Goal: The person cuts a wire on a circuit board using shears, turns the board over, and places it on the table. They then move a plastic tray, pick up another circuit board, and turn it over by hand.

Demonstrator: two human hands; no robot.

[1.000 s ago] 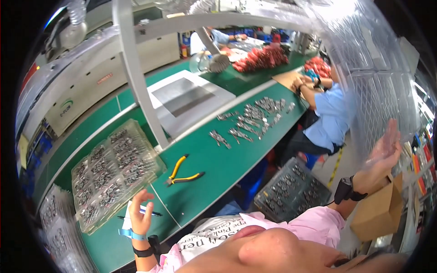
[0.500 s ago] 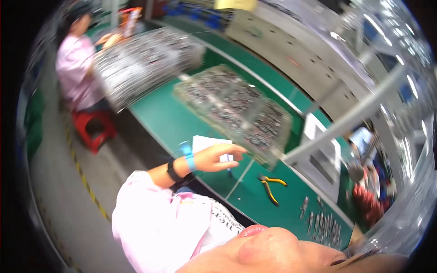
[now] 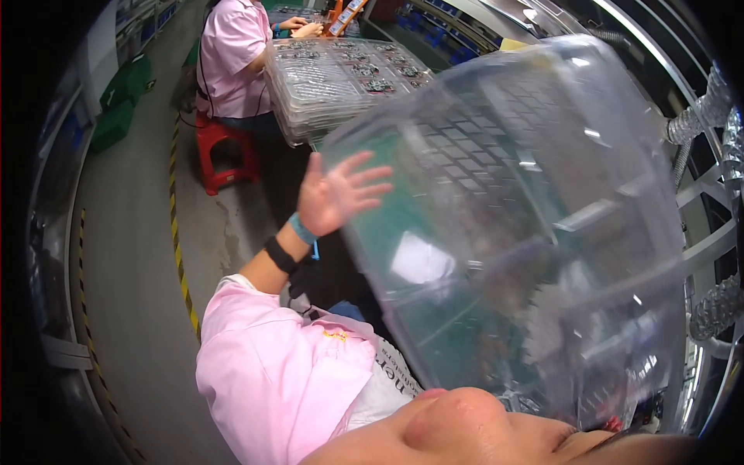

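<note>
Spread wide, the left hand [image 3: 325, 203] has its fingers and thumb well apart and is closed around nothing that shows. Its fingers overlap the near left edge of the large clear plastic tray [image 3: 535, 225], though whether they touch it cannot be told. The right hand is out of view, so its grip, and whether it bears the tray's far side, cannot be told either

Directly right of the left hand, the tray fills most of the view, tilted and slightly blurred, with green showing through it. At the wrist just below the hand sit a blue band [image 3: 301, 228] and a black band [image 3: 279, 254], with a pink sleeve [image 3: 260, 356] farther down

Handling this tray seems to be the step in hand; the next move would call for the left fingers to close on the near rim, keeping it steady and clear of its neighbours

Above the hand stands a stack of clear trays [image 3: 298, 108], the top one with small parts in some pockets. Beyond it, up and left, a co-worker in pink [image 3: 236, 46] sits on a red stool [image 3: 213, 147]
</note>
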